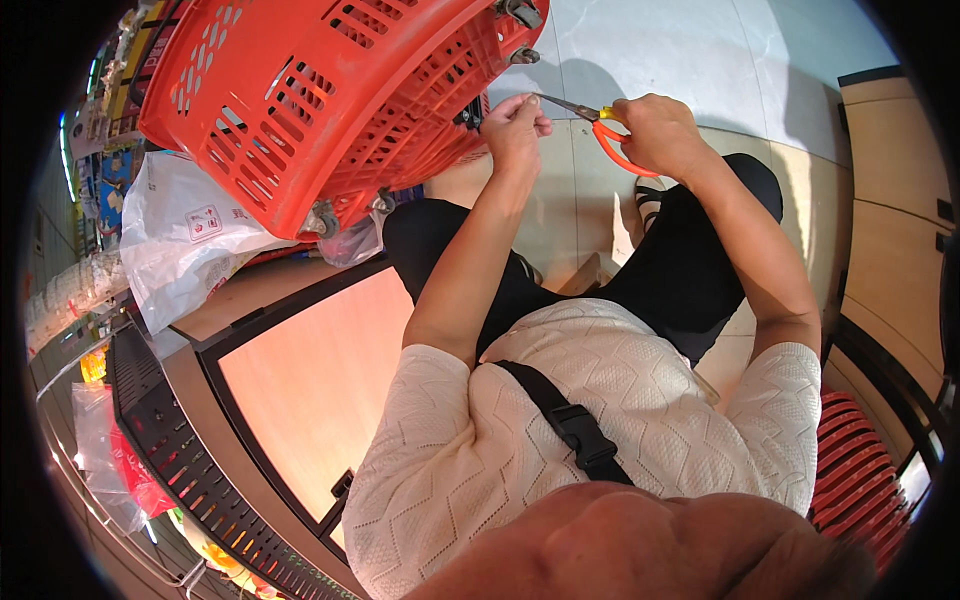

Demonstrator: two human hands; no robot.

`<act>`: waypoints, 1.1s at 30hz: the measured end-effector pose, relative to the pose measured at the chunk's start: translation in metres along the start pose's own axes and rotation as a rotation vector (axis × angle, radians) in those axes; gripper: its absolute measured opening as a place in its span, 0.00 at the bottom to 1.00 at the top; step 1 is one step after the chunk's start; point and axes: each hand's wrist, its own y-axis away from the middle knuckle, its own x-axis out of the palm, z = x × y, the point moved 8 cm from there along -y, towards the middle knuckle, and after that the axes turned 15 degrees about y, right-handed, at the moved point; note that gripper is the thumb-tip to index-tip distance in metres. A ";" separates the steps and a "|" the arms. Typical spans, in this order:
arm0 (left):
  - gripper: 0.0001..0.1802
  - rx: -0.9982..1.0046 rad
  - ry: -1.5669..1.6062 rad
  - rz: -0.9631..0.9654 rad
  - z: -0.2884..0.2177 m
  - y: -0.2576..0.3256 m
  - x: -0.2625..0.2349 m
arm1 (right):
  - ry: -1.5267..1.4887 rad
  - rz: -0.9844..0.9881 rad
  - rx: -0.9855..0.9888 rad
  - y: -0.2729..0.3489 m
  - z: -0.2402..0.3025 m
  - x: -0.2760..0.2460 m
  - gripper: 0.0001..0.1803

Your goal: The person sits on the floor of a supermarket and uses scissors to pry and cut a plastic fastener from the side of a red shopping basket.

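My right hand (662, 135) is wrapped round the orange-and-yellow handles of long-nose pliers (609, 146). Their thin metal jaws point left and reach the fingertips of my left hand (514, 130). The left thumb and fingers are pinched together at the jaw tip; anything between them is too small to make out. Just left of that hand, a red plastic shopping basket (305, 150) with slotted sides lies tipped over, its underside facing me. Small casters show on it, one caster (321, 219) at its lower corner and another caster (522, 12) at the top.
A white plastic bag (190, 235) hangs below the basket. At left stand a cabinet with a pale door (320, 370) and a black perforated shelf (180, 460). Wooden cabinets (893, 150) and stacked red stools (858, 470) line the right. Grey tiles (660, 50) cover the floor.
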 end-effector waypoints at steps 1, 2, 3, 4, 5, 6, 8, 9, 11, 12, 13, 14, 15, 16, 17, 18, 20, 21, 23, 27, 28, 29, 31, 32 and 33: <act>0.05 0.006 -0.003 0.001 -0.002 0.004 0.001 | -0.004 0.022 -0.007 0.001 -0.001 -0.002 0.12; 0.05 0.013 -0.006 0.001 -0.004 0.008 0.001 | -0.035 0.027 -0.013 0.002 -0.005 -0.002 0.12; 0.05 0.014 -0.007 0.014 -0.009 0.010 0.001 | -0.068 0.023 -0.024 0.002 -0.008 -0.003 0.12; 0.05 0.016 -0.007 0.025 -0.013 0.012 0.000 | -0.101 0.018 -0.037 0.001 -0.010 -0.006 0.12; 0.05 0.019 -0.006 0.034 -0.018 0.016 -0.001 | -0.152 0.051 -0.018 0.002 -0.016 -0.008 0.13; 0.05 0.021 -0.005 0.051 -0.027 0.020 0.000 | -0.206 0.080 0.002 0.004 -0.021 -0.016 0.14; 0.05 0.032 0.003 0.074 -0.047 0.033 -0.003 | -0.230 0.106 0.007 0.003 -0.024 -0.019 0.16; 0.05 0.040 -0.009 0.124 -0.061 0.044 0.001 | -0.202 0.097 0.002 0.001 -0.028 -0.018 0.16; 0.04 0.074 -0.038 0.218 -0.099 0.074 0.009 | -0.102 0.008 -0.022 -0.008 -0.036 -0.005 0.16; 0.04 0.086 -0.057 0.262 -0.119 0.093 0.018 | -0.024 -0.002 -0.035 -0.014 -0.040 0.007 0.14; 0.03 0.118 -0.090 0.295 -0.145 0.114 0.025 | 0.033 0.057 -0.027 -0.016 -0.037 0.011 0.13; 0.03 0.156 -0.133 0.322 -0.172 0.132 0.030 | 0.078 0.069 -0.020 -0.017 -0.033 0.013 0.13; 0.03 0.242 -0.156 0.359 -0.202 0.149 0.036 | 0.066 0.047 -0.038 -0.017 -0.030 0.014 0.12; 0.03 0.318 -0.180 0.401 -0.228 0.163 0.043 | 0.052 0.037 -0.042 -0.016 -0.025 0.011 0.12; 0.03 0.452 -0.290 0.408 -0.257 0.173 0.045 | 0.036 0.043 -0.056 -0.015 -0.021 0.008 0.12; 0.03 0.496 -0.391 0.350 -0.286 0.177 0.040 | 0.030 0.056 -0.058 -0.016 -0.015 0.006 0.12; 0.05 0.629 -0.320 0.301 -0.342 0.175 0.031 | 0.040 0.064 -0.054 -0.014 -0.012 0.007 0.11; 0.08 0.788 -0.328 0.308 -0.373 0.166 0.031 | 0.049 0.061 -0.044 -0.014 -0.014 0.006 0.11; 0.07 0.885 -0.293 0.196 -0.438 0.140 0.008 | 0.066 0.065 -0.040 -0.015 -0.011 0.006 0.10; 0.07 0.966 -0.271 -0.184 -0.609 0.094 -0.108 | 0.081 0.078 -0.093 -0.023 0.008 0.010 0.10; 0.05 0.975 -0.324 -0.231 -0.613 0.092 -0.098 | 0.092 0.075 -0.072 -0.024 0.000 0.013 0.10; 0.05 1.001 -0.284 -0.264 -0.630 0.087 -0.114 | 0.099 0.071 -0.063 -0.025 -0.006 0.017 0.10; 0.10 1.050 -0.423 -0.476 -0.663 0.079 -0.153 | 0.097 0.070 -0.042 -0.025 -0.011 0.019 0.10; 0.12 1.034 -0.550 -0.639 -0.673 0.082 -0.164 | 0.088 0.070 -0.030 -0.024 -0.012 0.017 0.10; 0.12 0.971 -0.641 -0.692 -0.679 0.077 -0.180 | 0.081 0.072 -0.017 -0.023 -0.014 0.016 0.11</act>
